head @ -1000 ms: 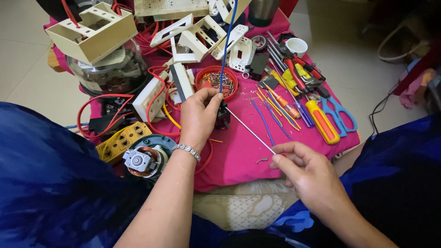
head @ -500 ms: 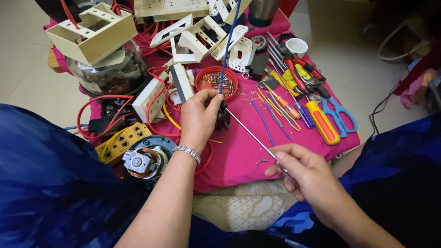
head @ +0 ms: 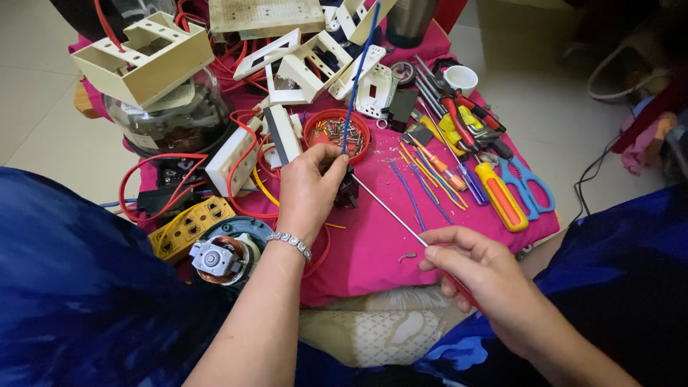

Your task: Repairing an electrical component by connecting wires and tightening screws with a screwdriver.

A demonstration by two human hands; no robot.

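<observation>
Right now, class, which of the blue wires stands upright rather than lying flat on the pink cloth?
The long blue wire rising from the left hand; the short blue pieces lie flat.

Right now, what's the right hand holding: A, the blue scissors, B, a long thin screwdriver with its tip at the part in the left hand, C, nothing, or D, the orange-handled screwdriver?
B: the right hand grips a long thin screwdriver whose shaft runs up to the small dark part pinched in the left hand; the scissors and orange-handled screwdriver lie on the pink cloth.
</observation>
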